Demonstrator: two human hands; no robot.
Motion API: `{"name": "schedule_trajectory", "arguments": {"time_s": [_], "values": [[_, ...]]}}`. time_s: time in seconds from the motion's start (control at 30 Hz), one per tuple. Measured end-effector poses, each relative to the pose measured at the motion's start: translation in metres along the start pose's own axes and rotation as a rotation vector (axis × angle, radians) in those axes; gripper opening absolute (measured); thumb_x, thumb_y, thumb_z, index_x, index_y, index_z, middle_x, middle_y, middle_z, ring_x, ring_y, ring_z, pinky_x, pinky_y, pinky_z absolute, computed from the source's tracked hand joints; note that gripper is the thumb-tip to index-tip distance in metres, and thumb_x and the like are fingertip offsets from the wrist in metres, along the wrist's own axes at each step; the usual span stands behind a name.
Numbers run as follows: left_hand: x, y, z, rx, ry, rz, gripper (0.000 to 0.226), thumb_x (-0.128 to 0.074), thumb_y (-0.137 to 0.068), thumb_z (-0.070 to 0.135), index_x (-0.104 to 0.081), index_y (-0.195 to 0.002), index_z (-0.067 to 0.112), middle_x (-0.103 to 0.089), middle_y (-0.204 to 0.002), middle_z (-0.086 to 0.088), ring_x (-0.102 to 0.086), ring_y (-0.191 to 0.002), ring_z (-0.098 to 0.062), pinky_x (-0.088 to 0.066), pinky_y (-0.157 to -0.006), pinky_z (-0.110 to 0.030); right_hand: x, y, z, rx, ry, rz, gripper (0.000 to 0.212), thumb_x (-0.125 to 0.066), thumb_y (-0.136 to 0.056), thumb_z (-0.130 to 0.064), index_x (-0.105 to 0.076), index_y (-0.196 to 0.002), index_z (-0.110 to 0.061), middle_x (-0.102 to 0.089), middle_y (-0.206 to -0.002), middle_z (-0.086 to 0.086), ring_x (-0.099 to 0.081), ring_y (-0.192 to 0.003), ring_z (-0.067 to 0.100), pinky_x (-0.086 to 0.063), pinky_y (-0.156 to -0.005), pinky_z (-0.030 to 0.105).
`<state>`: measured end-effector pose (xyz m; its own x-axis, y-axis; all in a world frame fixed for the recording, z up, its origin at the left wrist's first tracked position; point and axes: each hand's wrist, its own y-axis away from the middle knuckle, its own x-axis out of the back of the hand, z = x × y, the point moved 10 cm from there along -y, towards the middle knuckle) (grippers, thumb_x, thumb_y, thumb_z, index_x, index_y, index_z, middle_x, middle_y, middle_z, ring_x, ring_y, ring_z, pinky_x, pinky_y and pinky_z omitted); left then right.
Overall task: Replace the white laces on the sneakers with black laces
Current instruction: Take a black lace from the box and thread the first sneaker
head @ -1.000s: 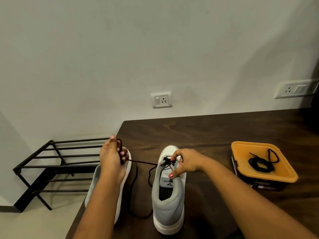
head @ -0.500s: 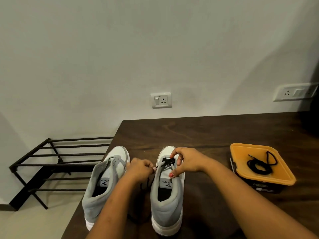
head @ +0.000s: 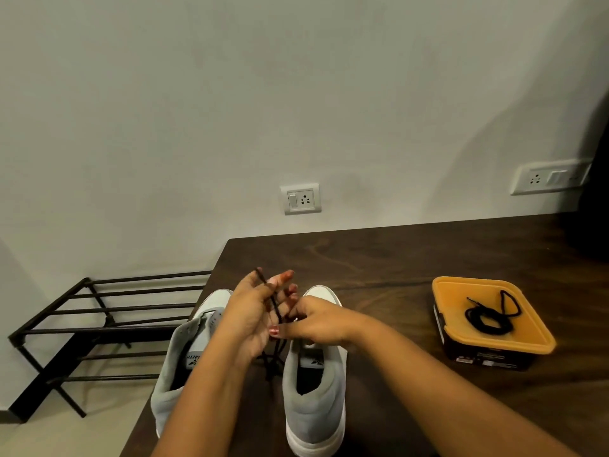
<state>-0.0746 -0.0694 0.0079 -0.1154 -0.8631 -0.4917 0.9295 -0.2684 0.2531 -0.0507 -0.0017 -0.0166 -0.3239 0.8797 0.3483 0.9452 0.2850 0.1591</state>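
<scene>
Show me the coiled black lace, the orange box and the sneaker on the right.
coiled black lace (head: 484, 324), head view, lower part of the coil.
orange box (head: 534, 334), head view, bare near corner of its lid.
sneaker on the right (head: 313, 407), head view, grey heel.

Left forearm (head: 204, 390) and right forearm (head: 428, 384) bare, uncovered down to frame edge. Left hand (head: 253, 321): red polish on visible fingernails (head: 287, 274). Right hand (head: 318, 326): same red polish on thumbnail (head: 274, 331). Nails short, rounded.
</scene>
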Motion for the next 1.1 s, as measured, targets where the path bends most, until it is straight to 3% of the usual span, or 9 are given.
{"name": "schedule_trajectory", "arguments": {"time_s": [0.07, 0.13, 0.27, 0.43, 0.6, 0.7, 0.83, 0.97, 1.1], "values": [[0.006, -0.002, 0.003, -0.019, -0.066, 0.022, 0.022, -0.033, -0.1, 0.0, -0.04, -0.115, 0.014, -0.064, -0.089, -0.01, -0.06, -0.045, -0.011, -0.05, -0.041, -0.018, 0.006, 0.006, -0.003, -0.02, -0.009, -0.031, 0.027, -0.056, -0.095, -0.027, -0.062, -0.07, -0.02, -0.064, -0.068, -0.012, -0.058, -0.065, -0.001, -0.043, -0.06, 0.009], [0.03, -0.011, 0.01, -0.077, -0.406, 0.115, 0.026, -0.036, -0.099, 0.002, -0.047, -0.116, 0.017, -0.062, -0.087, -0.005, -0.049, -0.049, -0.011, -0.04, -0.039, -0.019, 0.022, 0.014, -0.004, -0.035, -0.036, -0.034, 0.035, -0.054, -0.096, -0.033, -0.057, -0.065, -0.018, -0.061, -0.066, -0.004, -0.058, -0.069, 0.009, -0.045, -0.066, 0.017], [0.081, -0.025, 0.039, -0.24, -1.121, 0.359, 0.028, -0.043, -0.095, 0.008, -0.063, -0.112, 0.014, -0.065, -0.108, -0.016, -0.058, -0.097, -0.036, -0.048, -0.084, -0.041, 0.085, 0.033, 0.015, -0.086, -0.324, 0.232, 0.034, -0.056, -0.094, -0.035, -0.048, -0.066, -0.017, -0.038, -0.049, -0.008, -0.042, -0.046, 0.007, -0.042, -0.063, 0.024], [0.095, -0.031, 0.026, -0.063, -1.665, 0.298, 0.029, -0.05, -0.095, 0.028, -0.063, -0.118, 0.016, -0.06, -0.124, -0.013, -0.052, -0.117, -0.03, -0.042, -0.094, -0.032, 0.114, 0.044, 0.03, -0.114, -0.328, 0.42, 0.033, -0.051, -0.097, -0.035, -0.055, -0.071, -0.015, -0.039, -0.055, -0.006, -0.033, -0.042, 0.004, -0.044, -0.058, 0.022], [0.058, -0.026, 0.023, -0.292, -1.863, 0.264, 0.037, -0.053, -0.09, 0.045, -0.055, -0.123, 0.027, -0.048, -0.131, -0.002, -0.042, -0.123, -0.025, -0.04, -0.098, -0.037, 0.094, 0.027, 0.029, -0.099, -0.178, 0.361, 0.02, -0.056, -0.095, -0.025, -0.064, -0.081, -0.013, -0.052, -0.066, -0.003, -0.045, -0.054, 0.004, -0.039, -0.053, 0.019], [0.008, -0.008, 0.014, -0.486, -1.688, 0.106, 0.033, -0.049, -0.088, 0.055, -0.057, -0.099, 0.025, -0.051, -0.105, 0.003, -0.049, -0.107, -0.02, -0.045, -0.087, -0.036, 0.1, 0.024, 0.035, -0.108, -0.109, 0.454, 0.014, -0.061, -0.093, -0.02, -0.067, -0.083, -0.012, -0.051, -0.062, -0.005, -0.043, -0.053, 0.002, -0.036, -0.052, 0.017], [-0.03, 0.002, -0.042, -0.328, -1.829, -0.184, 0.039, -0.057, -0.08, 0.06, -0.049, -0.096, 0.026, -0.061, -0.101, 0.002, -0.058, -0.094, -0.022, -0.048, -0.079, -0.036, 0.122, 0.031, 0.048, -0.146, -0.071, 0.72, 0.011, -0.065, -0.089, -0.02, -0.068, -0.08, -0.016, -0.056, -0.067, -0.006, -0.047, -0.061, 0.006, -0.037, -0.054, 0.019], [-0.029, -0.003, -0.052, -0.27, -2.004, -0.191, 0.037, -0.058, -0.08, 0.061, -0.051, -0.093, 0.027, -0.062, -0.11, 0.001, -0.059, -0.1, -0.022, -0.049, -0.082, -0.035, 0.137, 0.041, 0.053, -0.145, -0.147, 0.895, 0.013, -0.062, -0.091, -0.018, -0.067, -0.078, -0.019, -0.063, -0.076, 0.0, -0.052, -0.067, 0.012, -0.041, -0.056, 0.023], [-0.008, -0.006, -0.059, -0.088, -1.882, -0.296, 0.04, -0.058, -0.078, 0.064, -0.061, -0.107, 0.036, -0.062, -0.115, 0.007, -0.058, -0.106, -0.017, -0.049, -0.091, -0.034, 0.139, 0.043, 0.051, -0.116, -0.213, 0.915, 0.014, -0.059, -0.093, -0.016, -0.066, -0.081, -0.016, -0.065, -0.075, -0.001, -0.052, -0.062, 0.008, -0.041, -0.054, 0.021]]}}
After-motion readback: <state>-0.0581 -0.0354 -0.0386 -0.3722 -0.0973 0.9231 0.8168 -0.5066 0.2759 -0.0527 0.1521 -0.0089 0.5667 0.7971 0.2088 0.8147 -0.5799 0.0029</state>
